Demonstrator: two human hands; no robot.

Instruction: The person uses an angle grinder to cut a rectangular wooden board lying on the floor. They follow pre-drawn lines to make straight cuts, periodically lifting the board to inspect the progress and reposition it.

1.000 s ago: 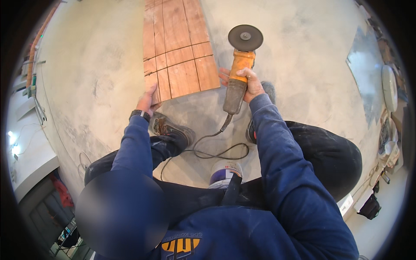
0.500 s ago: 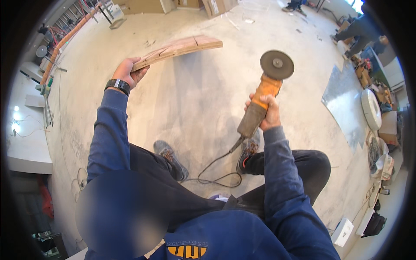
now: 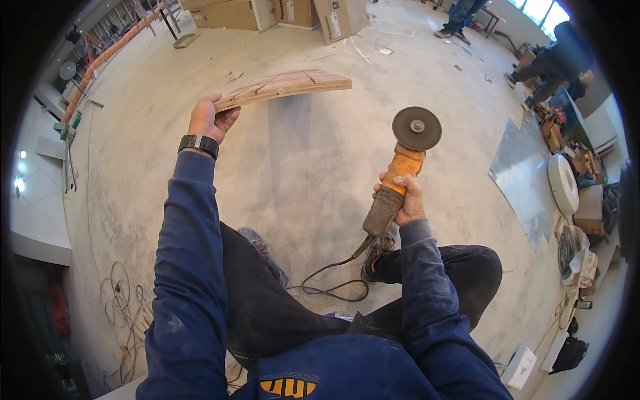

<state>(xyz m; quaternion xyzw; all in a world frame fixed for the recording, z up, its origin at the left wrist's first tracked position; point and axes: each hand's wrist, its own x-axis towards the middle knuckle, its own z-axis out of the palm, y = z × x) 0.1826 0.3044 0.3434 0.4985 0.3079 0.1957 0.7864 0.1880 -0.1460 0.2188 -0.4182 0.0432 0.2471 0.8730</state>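
My left hand is closed on the near left end of a wooden board, with the thumb on top and the fingers below. The board is held up off the floor, its layered edge facing me and dark lines across its top. In my right hand is an orange and dark grey angle grinder, gripped round its body. Its round grey disc points away from me, apart from the board. From the grinder's rear end a black cable drops to the floor and loops between my feet.
Cardboard boxes stand at the far side. Two people are at the far right, one bending. A metal sheet, a white coil and clutter line the right. Tangled cables lie at left; an orange hose runs far left.
Both hands, with the board and the grinder, sit lower in the picture. The board has shifted slightly right, the grinder slightly left. Both stay held.
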